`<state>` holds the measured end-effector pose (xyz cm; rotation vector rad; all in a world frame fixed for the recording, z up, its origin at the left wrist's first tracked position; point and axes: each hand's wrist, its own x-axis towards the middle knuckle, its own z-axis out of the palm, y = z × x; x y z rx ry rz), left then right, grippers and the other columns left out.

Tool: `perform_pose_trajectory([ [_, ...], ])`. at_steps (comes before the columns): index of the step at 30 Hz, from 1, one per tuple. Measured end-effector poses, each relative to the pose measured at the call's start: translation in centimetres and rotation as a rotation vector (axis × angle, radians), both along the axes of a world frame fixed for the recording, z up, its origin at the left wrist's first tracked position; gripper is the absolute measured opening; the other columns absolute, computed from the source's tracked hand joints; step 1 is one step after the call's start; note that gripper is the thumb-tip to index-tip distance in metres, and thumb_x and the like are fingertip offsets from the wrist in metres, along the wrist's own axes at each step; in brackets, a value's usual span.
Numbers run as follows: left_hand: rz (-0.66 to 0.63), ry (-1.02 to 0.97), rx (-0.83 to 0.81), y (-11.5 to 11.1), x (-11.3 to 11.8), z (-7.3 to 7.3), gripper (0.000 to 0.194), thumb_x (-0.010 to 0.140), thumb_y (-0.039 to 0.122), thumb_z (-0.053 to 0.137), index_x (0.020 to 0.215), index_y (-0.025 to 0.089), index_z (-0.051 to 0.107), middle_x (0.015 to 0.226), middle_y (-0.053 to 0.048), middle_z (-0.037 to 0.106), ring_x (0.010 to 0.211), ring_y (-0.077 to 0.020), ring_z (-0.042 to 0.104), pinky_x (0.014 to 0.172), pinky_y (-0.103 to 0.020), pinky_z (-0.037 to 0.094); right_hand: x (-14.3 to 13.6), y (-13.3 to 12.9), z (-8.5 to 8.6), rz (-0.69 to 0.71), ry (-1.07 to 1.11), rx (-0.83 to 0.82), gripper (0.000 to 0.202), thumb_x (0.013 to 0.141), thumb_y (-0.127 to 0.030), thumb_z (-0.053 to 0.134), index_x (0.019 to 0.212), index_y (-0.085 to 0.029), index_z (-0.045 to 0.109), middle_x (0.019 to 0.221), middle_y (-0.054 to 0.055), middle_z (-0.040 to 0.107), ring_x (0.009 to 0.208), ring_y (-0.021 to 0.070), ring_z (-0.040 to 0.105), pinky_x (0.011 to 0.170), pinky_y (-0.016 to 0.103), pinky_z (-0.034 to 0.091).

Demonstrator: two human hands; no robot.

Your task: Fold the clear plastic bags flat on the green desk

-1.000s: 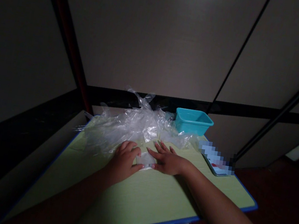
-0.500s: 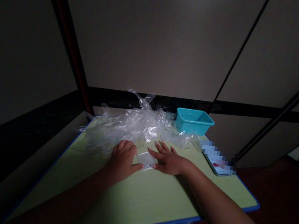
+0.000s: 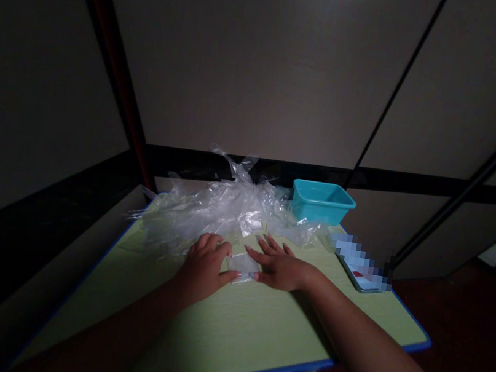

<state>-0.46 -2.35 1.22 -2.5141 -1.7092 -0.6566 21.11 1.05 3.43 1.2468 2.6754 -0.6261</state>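
Flat on the table between my hands lies a small folded piece of clear plastic (image 3: 243, 263), probably a bag. My left hand (image 3: 202, 267) rests at its left side, fingers bent and apart, with the thumb on its near left corner. From the right, my right hand (image 3: 279, 269) lies spread and flat, its thumb and index fingertip touching the right edge of the plastic. Just beyond my fingers spreads a loose heap of crumpled clear plastic bags (image 3: 221, 204).
A turquoise plastic basket (image 3: 321, 212) stands at the back right. A phone (image 3: 365, 278), partly blurred out, lies along the right edge. The pale green table (image 3: 225, 338) has a blue rim, and wall panels (image 3: 265, 70) rise behind it.
My left index finger has shifted slightly to the right over the edge of the folded plastic. My right hand has hardly moved.
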Motion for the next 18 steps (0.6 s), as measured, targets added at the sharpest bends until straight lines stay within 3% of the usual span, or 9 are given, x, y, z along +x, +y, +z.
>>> perform_pose_trajectory([
  [12, 0.062, 0.024, 0.003, -0.13, -0.01, 0.07, 0.034, 0.064, 0.039, 0.072, 0.083, 0.02, 0.052, 0.092, -0.005, 0.051, 0.099, -0.026, 0.043, 0.083, -0.037, 0.037, 0.02, 0.07, -0.01, 0.005, -0.001, 0.002, 0.073, 0.083, -0.06, 0.039, 0.143, -0.032, 0.008, 0.15, 0.006, -0.009, 0.134, 0.0291, -0.017, 0.102, 0.059, 0.001],
  [18, 0.021, -0.052, 0.129, -0.1, 0.14, 0.14, 0.045, 0.057, 0.042, 0.076, 0.087, 0.019, 0.051, 0.11, -0.009, 0.046, 0.108, -0.0293, 0.038, 0.09, -0.041, 0.036, 0.07, 0.25, -0.37, 0.009, 0.007, 0.009, 0.073, 0.083, -0.061, 0.038, 0.143, -0.033, 0.008, 0.15, 0.007, -0.009, 0.134, 0.0287, -0.017, 0.102, 0.06, 0.001],
])
